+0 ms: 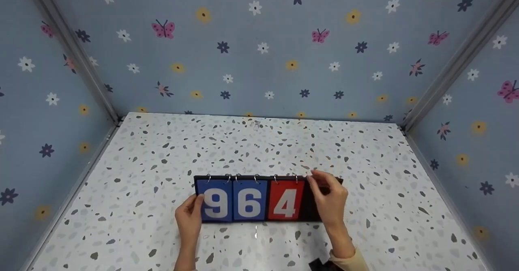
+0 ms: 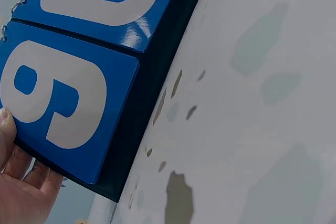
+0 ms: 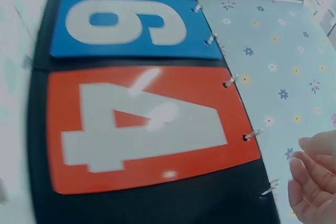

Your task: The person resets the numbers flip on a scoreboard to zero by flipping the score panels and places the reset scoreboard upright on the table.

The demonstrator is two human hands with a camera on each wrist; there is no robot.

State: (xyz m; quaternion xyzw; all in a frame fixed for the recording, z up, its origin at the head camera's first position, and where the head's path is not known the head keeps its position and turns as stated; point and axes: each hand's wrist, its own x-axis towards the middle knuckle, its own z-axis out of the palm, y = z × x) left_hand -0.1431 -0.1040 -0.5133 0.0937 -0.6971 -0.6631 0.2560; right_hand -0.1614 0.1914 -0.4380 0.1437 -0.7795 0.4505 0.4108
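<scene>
1 scorebd (image 1: 266, 200), speckled tbl (image 1: 259, 145), floral walls (image 1: 259, 28)

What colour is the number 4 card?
Red. The rectangular number 4 card shows best in the right wrist view.

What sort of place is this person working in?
Probably a small booth or enclosed workstation; its purpose isn't clear. Blue flowered panels rise on three sides, metal corner posts join them, and a speckled white tabletop fills the space between.
</scene>
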